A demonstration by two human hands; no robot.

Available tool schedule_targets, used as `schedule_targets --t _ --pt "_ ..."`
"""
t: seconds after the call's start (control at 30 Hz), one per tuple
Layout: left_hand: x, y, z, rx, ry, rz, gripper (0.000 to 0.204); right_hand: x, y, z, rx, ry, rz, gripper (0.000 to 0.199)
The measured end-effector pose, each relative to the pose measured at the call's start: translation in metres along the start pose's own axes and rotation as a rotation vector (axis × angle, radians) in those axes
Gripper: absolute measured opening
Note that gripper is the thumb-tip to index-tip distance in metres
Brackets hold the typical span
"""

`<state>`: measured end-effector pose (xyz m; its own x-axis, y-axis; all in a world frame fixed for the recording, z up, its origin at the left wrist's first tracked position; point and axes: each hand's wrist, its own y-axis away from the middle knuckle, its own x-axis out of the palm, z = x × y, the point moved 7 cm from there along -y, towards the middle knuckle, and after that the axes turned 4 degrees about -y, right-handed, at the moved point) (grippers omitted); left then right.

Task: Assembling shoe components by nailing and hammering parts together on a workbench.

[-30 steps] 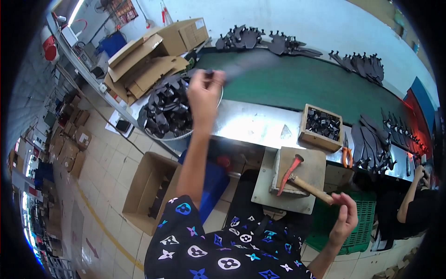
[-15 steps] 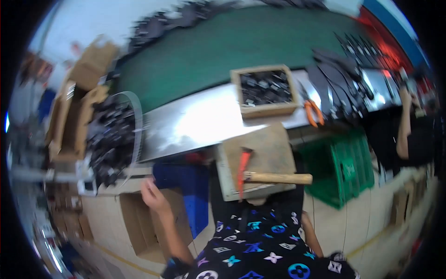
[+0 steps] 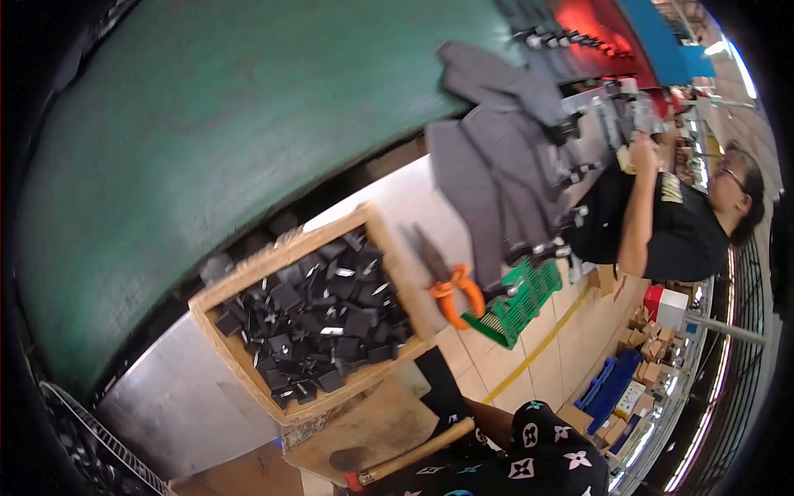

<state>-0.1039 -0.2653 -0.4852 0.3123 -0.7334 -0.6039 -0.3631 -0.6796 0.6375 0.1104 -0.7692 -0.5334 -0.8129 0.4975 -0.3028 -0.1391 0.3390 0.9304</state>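
Neither of my hands shows. My left hand is out of the picture. Only part of my right forearm point(image 3: 490, 422) appears at the lower edge, beside my patterned sleeve, its hand out of sight. Nearest to that forearm lies a hammer point(image 3: 426, 448) with a wooden handle and some red by its dark head. It rests on a worn board point(image 3: 364, 434) in front of my body. Beyond the board, a wooden box point(image 3: 285, 248) full of small black square parts point(image 3: 331, 331) stands on the metal bench edge. An orange-handled cutting or gripping tool point(image 3: 457, 298) lies to its right.
Several flat dark grey pieces point(image 3: 496, 165) overlap right of the tool. A green belt surface point(image 3: 248, 99) runs behind the metal edge point(image 3: 190, 405). A green crate point(image 3: 521, 302) stands below. At right, a co-worker in black point(image 3: 682, 227) reaches over the bench. Boxes point(image 3: 653, 372) fill racks beyond.
The view has swung to the right and tilted, and the wooden box looks larger. My left hand, open near the left earlier, has left the picture. The co-worker is more fully in view.
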Motion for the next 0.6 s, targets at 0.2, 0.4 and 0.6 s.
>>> schedule_targets --t 0.2,0.4,0.6 --pt "-0.049 -0.091 -0.051 0.162 -0.092 -0.015 0.042 -0.018 -0.005 0.143 -0.098 0.159 0.102 0.028" --pt "-0.149 -0.190 -0.113 0.325 -0.173 -0.253 0.049 -0.222 0.104 0.299 -0.619 0.140 -0.737 0.029" --pt "-0.170 -0.107 -0.043 0.226 -0.240 -0.315 0.056 -0.394 0.433 0.464 -1.686 -0.661 -1.052 0.026"
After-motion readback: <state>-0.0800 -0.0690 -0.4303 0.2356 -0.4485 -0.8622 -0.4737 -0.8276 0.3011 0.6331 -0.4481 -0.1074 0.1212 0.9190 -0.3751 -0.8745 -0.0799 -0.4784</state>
